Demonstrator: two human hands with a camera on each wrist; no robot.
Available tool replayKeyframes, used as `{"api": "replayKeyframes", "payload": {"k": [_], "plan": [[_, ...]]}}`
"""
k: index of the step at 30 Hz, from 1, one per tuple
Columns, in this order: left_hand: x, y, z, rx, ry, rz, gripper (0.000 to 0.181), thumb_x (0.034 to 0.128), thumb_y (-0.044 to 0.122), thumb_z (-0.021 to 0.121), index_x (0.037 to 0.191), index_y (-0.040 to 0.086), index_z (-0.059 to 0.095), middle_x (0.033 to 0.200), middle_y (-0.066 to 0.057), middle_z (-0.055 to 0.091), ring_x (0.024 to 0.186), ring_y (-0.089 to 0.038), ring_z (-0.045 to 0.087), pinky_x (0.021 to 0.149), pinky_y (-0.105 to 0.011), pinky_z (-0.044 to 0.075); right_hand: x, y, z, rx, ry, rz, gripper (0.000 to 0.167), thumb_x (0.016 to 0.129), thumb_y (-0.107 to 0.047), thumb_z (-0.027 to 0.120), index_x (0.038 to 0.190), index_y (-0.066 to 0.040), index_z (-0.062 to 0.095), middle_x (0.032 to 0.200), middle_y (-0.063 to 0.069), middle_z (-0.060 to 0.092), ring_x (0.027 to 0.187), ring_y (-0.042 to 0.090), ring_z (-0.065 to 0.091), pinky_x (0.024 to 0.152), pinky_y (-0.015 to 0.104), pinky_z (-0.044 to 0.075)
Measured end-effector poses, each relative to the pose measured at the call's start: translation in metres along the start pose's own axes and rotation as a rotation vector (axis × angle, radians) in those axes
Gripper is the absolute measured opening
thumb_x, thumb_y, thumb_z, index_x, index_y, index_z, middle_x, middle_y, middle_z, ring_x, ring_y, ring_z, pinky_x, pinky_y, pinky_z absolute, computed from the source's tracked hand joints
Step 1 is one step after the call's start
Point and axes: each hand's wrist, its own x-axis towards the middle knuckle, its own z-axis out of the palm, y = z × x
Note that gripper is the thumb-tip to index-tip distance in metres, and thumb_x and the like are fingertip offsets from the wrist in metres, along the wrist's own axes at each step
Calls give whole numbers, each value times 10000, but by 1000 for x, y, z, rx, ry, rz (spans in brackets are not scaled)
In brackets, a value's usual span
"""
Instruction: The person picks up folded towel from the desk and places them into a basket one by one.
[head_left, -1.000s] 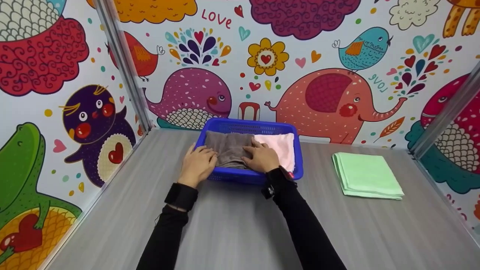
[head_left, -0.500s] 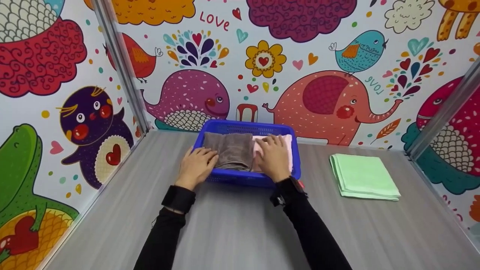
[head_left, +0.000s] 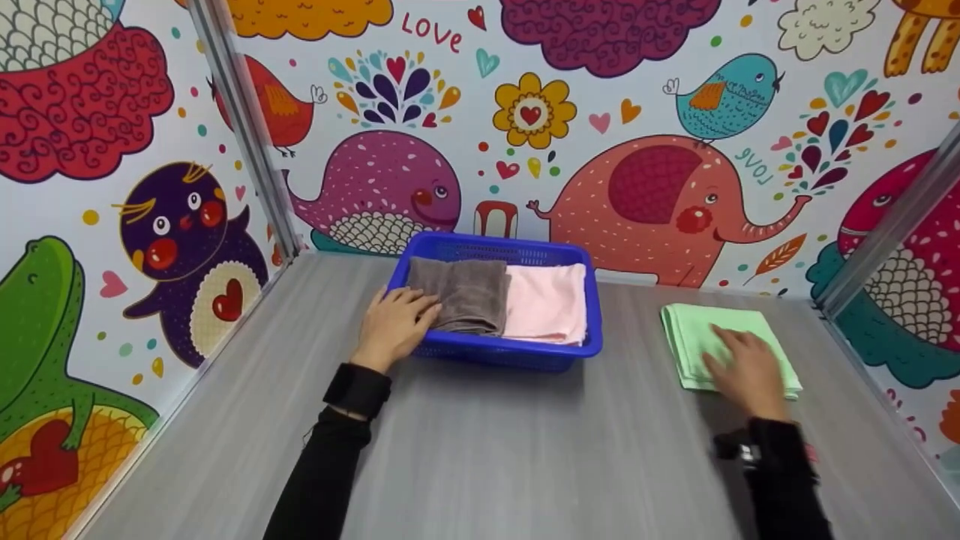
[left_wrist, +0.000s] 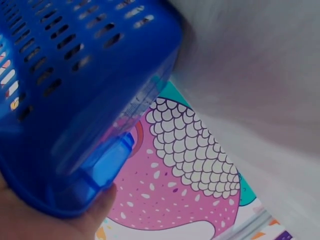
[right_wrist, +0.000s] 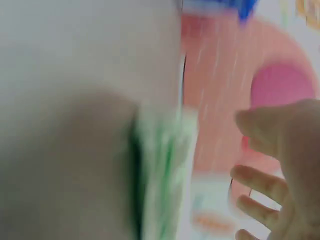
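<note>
My left hand [head_left: 394, 322] grips the left rim of a blue plastic basket [head_left: 594, 315]; the left wrist view shows its slotted wall [left_wrist: 125, 60] close up, with the hand at the rim. Inside the basket lie a folded grey-brown towel [head_left: 469, 292] on the left and a folded pink towel [head_left: 547, 300] on the right, side by side. Over a folded light green towel [head_left: 690, 337], to the right of the basket, hovers my right hand [head_left: 750, 371], fingers spread and holding nothing. The blurred right wrist view shows these fingers [right_wrist: 260, 182] apart from the towel.
The basket and green towel stand on a grey tabletop [head_left: 480, 450]. Behind is a wall [head_left: 600, 97] printed with cartoon animals, and similar panels rise at left and right. Metal posts [head_left: 247, 127] mark the corners.
My right hand has left the grey-brown towel, passed over the pink one and moved right, out of the basket, to above the green towel. My left hand stays at the basket's rim.
</note>
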Motion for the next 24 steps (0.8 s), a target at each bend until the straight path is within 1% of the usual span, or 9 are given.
{"api": "replayKeyframes", "payload": {"k": [2, 5, 7, 9, 13, 16, 19, 22, 24], "plan": [[0, 1, 0, -1, 5, 5, 482, 1099, 474, 399, 1425, 218, 645, 1489, -94, 598, 1459, -327, 458, 1273, -554, 204, -12, 32, -8, 8, -115, 78, 615, 1015, -308, 631, 1513, 10, 460, 1459, 386, 439, 1331, 599, 380, 1068, 741, 302], [0, 1, 1, -1, 2, 6, 483, 1098, 474, 401, 1424, 214, 646, 1488, -96, 600, 1458, -330, 459, 1272, -557, 205, -26, 65, -16, 53, -305, 194, 747, 1058, -461, 534, 1584, 20, 313, 1590, 408, 220, 1421, 647, 212, 1091, 792, 213], [0, 1, 1, -4, 3, 8, 485, 1098, 475, 403, 1422, 210, 648, 1487, -100, 600, 1458, -334, 459, 1273, -555, 202, -31, 77, -18, 87, -375, 229, 810, 1055, -524, 507, 1592, 35, 271, 1612, 416, 137, 1439, 668, 145, 1097, 802, 190], [0, 2, 1, -6, 9, 10, 484, 1097, 474, 405, 1420, 209, 649, 1485, -101, 602, 1457, -334, 461, 1274, -551, 202, -32, 81, -19, 108, -408, 237, 836, 1051, -548, 498, 1589, 49, 264, 1618, 416, 109, 1445, 673, 121, 1101, 801, 193], [1, 1, 1, -10, 21, 13, 483, 1096, 474, 408, 1413, 208, 656, 1478, -100, 609, 1453, -338, 466, 1270, -559, 208, -28, 73, -20, 88, -423, 232, 794, 1051, -511, 515, 1574, 50, 310, 1604, 421, 153, 1435, 671, 151, 1099, 795, 222], [2, -1, 1, -9, 15, 8, 483, 1095, 477, 406, 1414, 212, 655, 1480, -98, 607, 1454, -336, 464, 1268, -565, 208, -23, 59, -19, 58, -452, 221, 737, 1051, -453, 537, 1566, 37, 345, 1595, 422, 184, 1427, 668, 181, 1095, 793, 247], [2, -2, 1, -8, 6, 4, 485, 1095, 479, 405, 1423, 217, 646, 1486, -93, 602, 1459, -334, 458, 1271, -564, 201, -17, 40, -14, 51, -478, 208, 698, 1044, -421, 564, 1561, 10, 383, 1599, 399, 218, 1428, 652, 212, 1098, 790, 260], [2, -2, 1, -9, 5, 8, 485, 1094, 471, 410, 1427, 206, 642, 1486, -100, 600, 1458, -342, 456, 1271, -567, 195, -13, 18, -6, 54, -467, 157, 646, 1033, -362, 595, 1548, -9, 429, 1594, 374, 272, 1424, 633, 262, 1103, 773, 282], [3, -2, 1, -9, 1, 6, 488, 1095, 473, 405, 1434, 209, 636, 1491, -99, 597, 1463, -341, 450, 1275, -562, 185, -10, 3, 1, 41, -438, 101, 610, 1020, -323, 617, 1526, -14, 472, 1573, 367, 324, 1404, 624, 312, 1089, 761, 316]]}}
